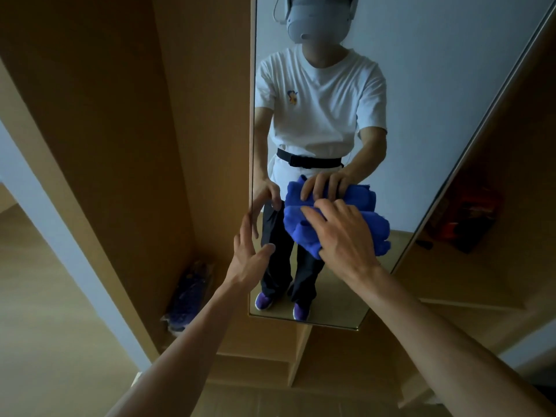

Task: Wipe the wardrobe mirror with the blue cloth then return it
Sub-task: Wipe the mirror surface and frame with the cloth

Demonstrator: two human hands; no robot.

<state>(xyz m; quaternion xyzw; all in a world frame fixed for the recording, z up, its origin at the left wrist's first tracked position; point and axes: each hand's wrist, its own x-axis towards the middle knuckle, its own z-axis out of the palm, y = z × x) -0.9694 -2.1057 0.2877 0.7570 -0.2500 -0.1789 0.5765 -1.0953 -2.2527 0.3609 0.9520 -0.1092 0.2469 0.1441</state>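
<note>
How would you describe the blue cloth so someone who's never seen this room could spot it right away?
Find the tall mirror set in the tan wooden wardrobe. Against its lower glass, the right hand presses a bunched blue cloth. It is the brightest blue thing here, doubled by its reflection just above; the left hand is bare.

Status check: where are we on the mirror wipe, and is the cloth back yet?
Done: the cloth is picked up and against the mirror. In hand: the right hand presses the bunched cloth on the lower part of the glass, while the left hand is open at the mirror's left edge. How much glass is already wiped cannot be told. Left: finish wiping, then return the cloth.
</note>
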